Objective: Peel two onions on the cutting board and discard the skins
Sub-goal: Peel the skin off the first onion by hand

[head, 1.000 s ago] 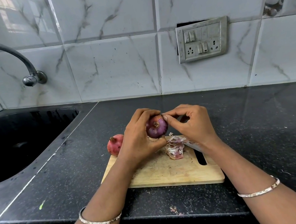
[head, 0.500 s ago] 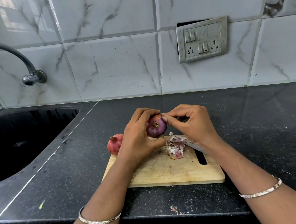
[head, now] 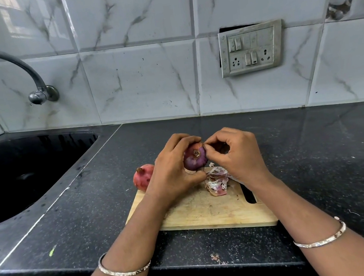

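1. Two onions: a purple, partly peeled round onion (head: 195, 159) is held above the pale wooden cutting board (head: 212, 214). A reddish unpeeled onion (head: 143, 176) sits at the board's far left corner.
2. One heap of papery pink-white skins (head: 216, 182) lies on the board, beside one black knife handle (head: 248, 195).
3. The left hand (head: 172, 170) has its fingers (head: 184, 141) curled round the purple onion. The right hand (head: 236, 157) pinches the onion's upper edge.
4. Both grips match those half a second ago.

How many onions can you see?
2. The purple onion is in the left hand over the cutting board; the red onion sits by its far left corner.
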The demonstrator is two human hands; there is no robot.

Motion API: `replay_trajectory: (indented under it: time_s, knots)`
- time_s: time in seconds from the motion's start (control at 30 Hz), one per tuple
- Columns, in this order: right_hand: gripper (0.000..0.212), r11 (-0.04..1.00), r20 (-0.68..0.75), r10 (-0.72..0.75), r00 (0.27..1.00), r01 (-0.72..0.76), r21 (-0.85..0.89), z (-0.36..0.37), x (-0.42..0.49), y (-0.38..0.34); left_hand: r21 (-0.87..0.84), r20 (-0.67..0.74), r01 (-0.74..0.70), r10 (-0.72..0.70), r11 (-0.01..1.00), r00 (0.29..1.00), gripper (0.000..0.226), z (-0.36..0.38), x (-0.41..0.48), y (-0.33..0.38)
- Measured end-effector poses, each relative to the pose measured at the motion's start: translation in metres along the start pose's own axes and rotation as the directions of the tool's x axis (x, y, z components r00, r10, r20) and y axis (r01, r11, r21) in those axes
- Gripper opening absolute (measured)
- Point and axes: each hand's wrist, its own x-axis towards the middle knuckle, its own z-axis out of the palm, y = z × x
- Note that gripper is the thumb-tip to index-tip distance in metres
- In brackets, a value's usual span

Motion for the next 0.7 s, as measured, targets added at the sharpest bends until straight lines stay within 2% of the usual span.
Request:
replay_trajectory:
  time_s: [0.2, 0.33, 0.43, 0.53, 0.63, 0.7]
  knots:
    - [0.006, 0.994, -0.036, 0.015, 0.999, -0.018, -0.108, -0.002, -0.001, -0.001, -0.021, -0.023, -0.014, 0.013, 1.0, 1.0, 0.064, 0.002, 0.001, 0.003]
    - [0.006, 0.983, -0.068, 0.115, 0.991, -0.123, -0.139, -0.003, 0.0, 0.006, -0.043, -0.047, -0.014, 0.012, 0.999, 0.999, 0.063, 0.001, 0.002, 0.003]
    - [0.008, 0.929, -0.017, 0.276, 0.961, -0.271, -0.251, -0.002, 0.001, 0.013, -0.05, -0.063, -0.027, 0.024, 0.998, 0.998, 0.061, 0.002, 0.002, 0.003]
    - [0.008, 0.885, 0.042, 0.376, 0.926, -0.345, -0.312, -0.003, 0.001, 0.018, -0.049, -0.078, -0.028, 0.024, 0.998, 0.997, 0.062, 0.002, 0.002, 0.002]
    - [0.005, 0.895, 0.132, 0.377, 0.917, -0.325, -0.305, -0.001, 0.0, 0.014, -0.045, -0.076, -0.026, 0.022, 0.999, 0.997, 0.062, 0.002, 0.002, 0.001]
    - [0.015, 0.925, 0.16, 0.323, 0.933, -0.276, -0.262, -0.001, 0.001, 0.01, -0.044, -0.077, -0.025, 0.021, 0.999, 0.997, 0.063, 0.002, 0.002, 0.001]
